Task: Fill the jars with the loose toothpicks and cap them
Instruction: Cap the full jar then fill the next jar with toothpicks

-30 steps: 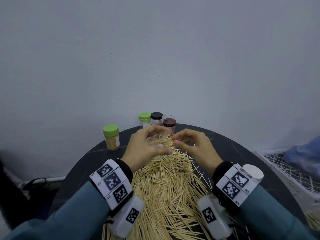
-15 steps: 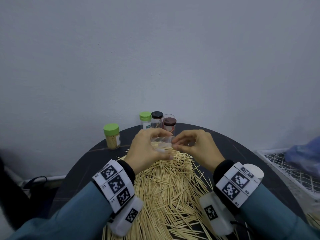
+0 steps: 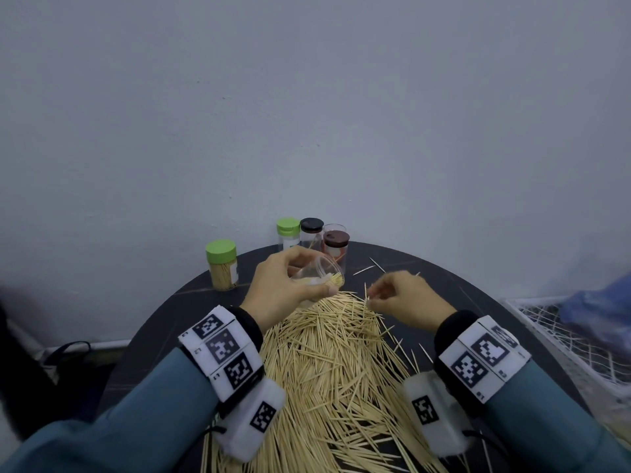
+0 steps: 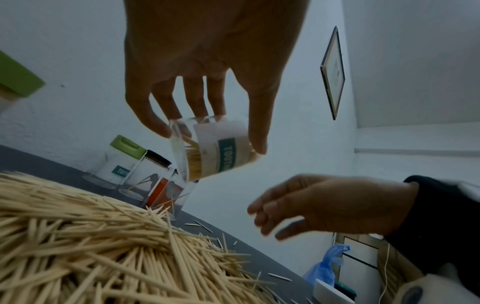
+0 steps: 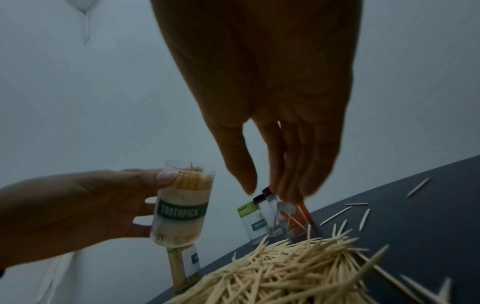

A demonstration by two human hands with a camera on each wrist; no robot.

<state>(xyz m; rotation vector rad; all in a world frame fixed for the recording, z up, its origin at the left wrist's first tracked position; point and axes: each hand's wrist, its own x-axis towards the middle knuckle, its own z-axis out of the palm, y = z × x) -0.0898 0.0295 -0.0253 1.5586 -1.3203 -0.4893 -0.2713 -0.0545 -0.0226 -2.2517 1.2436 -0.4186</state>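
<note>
You had your left hand (image 3: 283, 285) gripping the clear, uncapped, part-filled labelled plastic jar (image 3: 319, 276) mid-frame, right hand (image 3: 401, 298) loosely curled, apparently empty over the big loose pale wooden toothpick pile (image 3: 338, 367), so loads left.

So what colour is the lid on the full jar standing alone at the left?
Bright green lid, clearest in the head view.

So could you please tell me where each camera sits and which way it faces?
Head: worn on the head, looking down at the toothpick pile; both hands and sleeves show.
Left wrist: looks along the left hand gripping the open jar.
Right wrist: looks along the right hand over the pile.
All views share that jar.
</note>
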